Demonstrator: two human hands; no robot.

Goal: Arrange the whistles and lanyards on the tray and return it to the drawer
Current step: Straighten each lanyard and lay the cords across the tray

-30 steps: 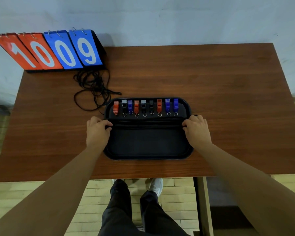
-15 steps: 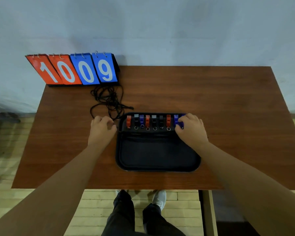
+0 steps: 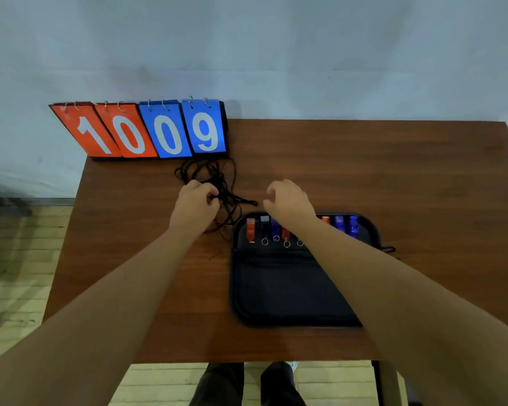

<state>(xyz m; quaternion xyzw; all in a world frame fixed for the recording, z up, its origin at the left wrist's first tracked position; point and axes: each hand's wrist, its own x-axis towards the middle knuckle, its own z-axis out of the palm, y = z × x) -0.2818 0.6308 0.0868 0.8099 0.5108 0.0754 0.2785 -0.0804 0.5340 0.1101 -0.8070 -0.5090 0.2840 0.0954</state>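
A black tray (image 3: 276,306) lies on the wooden table (image 3: 393,171). Along its far edge stands a row of several whistles (image 3: 250,230) in red, black and blue, partly hidden by my right forearm. A tangle of black lanyards (image 3: 217,171) lies on the table beyond the tray's left corner. My left hand (image 3: 195,205) is closed on strands of the lanyards. My right hand (image 3: 288,200) hovers just right of the tangle, fingers curled and apart, holding nothing.
A flip scoreboard (image 3: 147,130) with red and blue cards reading 1009 stands at the table's far left corner against a pale wall. The table's front edge is close to my legs. Wooden floor shows on the left.
Both hands left the tray and moved up and left to the lanyards. The left hand has closed on the strands. The camera view shifted left.
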